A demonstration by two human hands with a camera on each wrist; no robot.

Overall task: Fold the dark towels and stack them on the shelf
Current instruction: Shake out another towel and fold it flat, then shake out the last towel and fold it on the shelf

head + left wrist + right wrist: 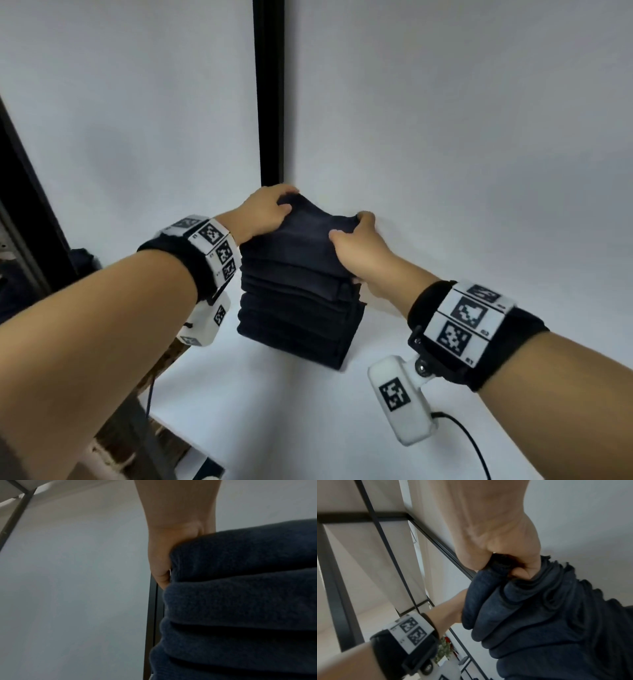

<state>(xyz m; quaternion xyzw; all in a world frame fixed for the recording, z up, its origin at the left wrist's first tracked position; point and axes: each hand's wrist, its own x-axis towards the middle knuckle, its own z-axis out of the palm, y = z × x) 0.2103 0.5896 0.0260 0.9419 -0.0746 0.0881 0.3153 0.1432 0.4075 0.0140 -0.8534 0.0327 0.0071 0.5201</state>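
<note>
A tall stack of folded dark navy towels (298, 301) stands on the white shelf board (308, 411) in the back corner. The top folded towel (310, 228) lies on the stack, held at both sides. My left hand (265, 209) grips its far left edge, fingers curled over the cloth. My right hand (358, 243) grips the right side, thumb on top and fingers tucked under. In the right wrist view the right hand (510, 566) pinches a fold of towel (539, 615). In the left wrist view the left hand (163, 555) presses against the towel (248, 588).
A black upright post (270, 96) of the shelf frame stands right behind the stack, against white back panels (445, 120). Another black frame bar (30, 192) runs down the left side. Bare shelf board lies in front of and right of the stack.
</note>
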